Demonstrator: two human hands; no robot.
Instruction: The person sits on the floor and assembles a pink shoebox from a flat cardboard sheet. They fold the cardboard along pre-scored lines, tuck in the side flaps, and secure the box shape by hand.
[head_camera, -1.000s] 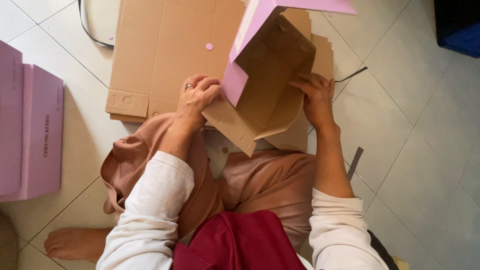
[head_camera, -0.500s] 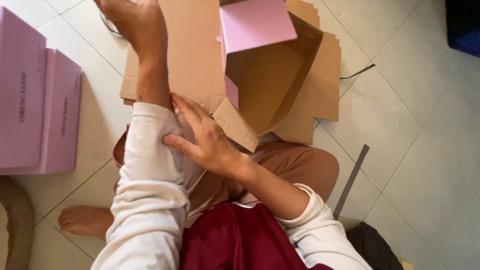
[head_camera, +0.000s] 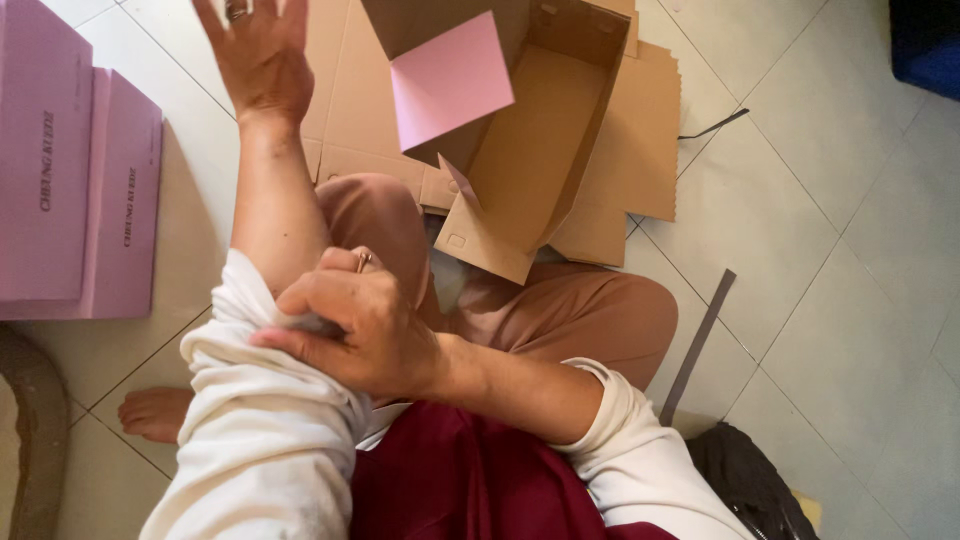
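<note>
gripping the bunched white sleeve (head_camera: 270, 400) on the left forearm, right hand (head_camera: 350, 325) is closed; left hand (head_camera: 262, 55) spread open, empty, above flat cardboard (head_camera: 345, 95) beside the open box (head_camera: 520, 140) on the floor.

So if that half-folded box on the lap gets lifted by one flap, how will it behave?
The box looks empty, so probably light. Its pink flap stands loose, so it would likely hinge and sag. Resting tilted on the knee, it may tip.

Two pink boxes (head_camera: 75, 170) lie left (stacked), a grey strip (head_camera: 697, 345) right.
</note>
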